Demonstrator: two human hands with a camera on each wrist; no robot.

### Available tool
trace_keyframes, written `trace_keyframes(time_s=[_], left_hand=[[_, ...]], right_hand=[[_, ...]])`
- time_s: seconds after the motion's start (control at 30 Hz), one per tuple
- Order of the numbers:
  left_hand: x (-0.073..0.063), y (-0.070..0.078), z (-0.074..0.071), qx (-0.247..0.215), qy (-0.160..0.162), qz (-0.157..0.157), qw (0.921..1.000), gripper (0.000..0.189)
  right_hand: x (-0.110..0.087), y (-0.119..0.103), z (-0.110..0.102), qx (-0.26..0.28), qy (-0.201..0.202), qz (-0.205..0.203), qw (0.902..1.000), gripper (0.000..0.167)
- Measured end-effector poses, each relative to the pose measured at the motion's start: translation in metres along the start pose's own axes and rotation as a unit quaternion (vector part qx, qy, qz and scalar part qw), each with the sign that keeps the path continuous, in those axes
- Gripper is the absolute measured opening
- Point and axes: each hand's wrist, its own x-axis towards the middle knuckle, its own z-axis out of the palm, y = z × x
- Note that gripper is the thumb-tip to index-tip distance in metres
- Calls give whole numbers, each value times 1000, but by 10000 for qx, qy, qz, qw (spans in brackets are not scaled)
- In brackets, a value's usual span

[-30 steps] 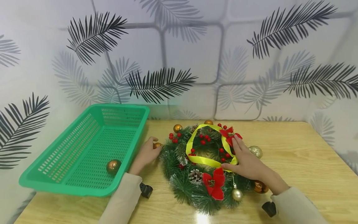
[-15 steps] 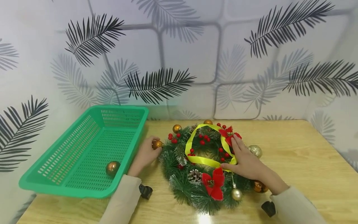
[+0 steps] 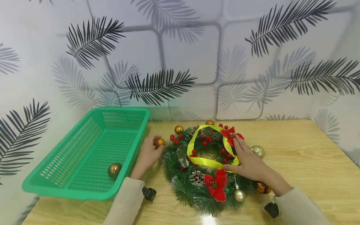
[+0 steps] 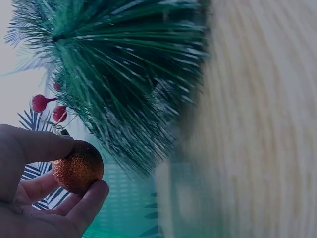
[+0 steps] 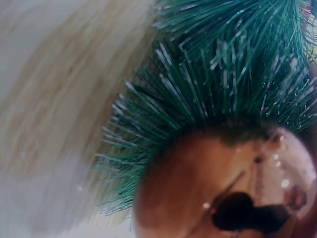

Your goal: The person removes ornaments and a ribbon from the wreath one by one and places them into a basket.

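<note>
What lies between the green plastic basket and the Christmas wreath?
In the head view: the left hand, pinching a glittery orange bauble; a black wrist device; and wooden tabletop.

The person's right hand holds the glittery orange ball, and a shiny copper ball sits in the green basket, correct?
Not quite: the left hand holds the glittery orange ball, as the left wrist view shows. A shiny copper ball does sit in the green basket.
</note>
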Motion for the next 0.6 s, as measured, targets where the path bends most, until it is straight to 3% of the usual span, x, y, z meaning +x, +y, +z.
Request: trace_keyframes(time_s=[0.2,0.6], left_hand=[[-1,6,0,-201,108,132,9997,35],[-3,18,-2,-387,195,9,9991,36]], right_hand=[[0,0,0,-84,29,-1,10000,109],[1,0,1,-65,21,-19,10000,109]])
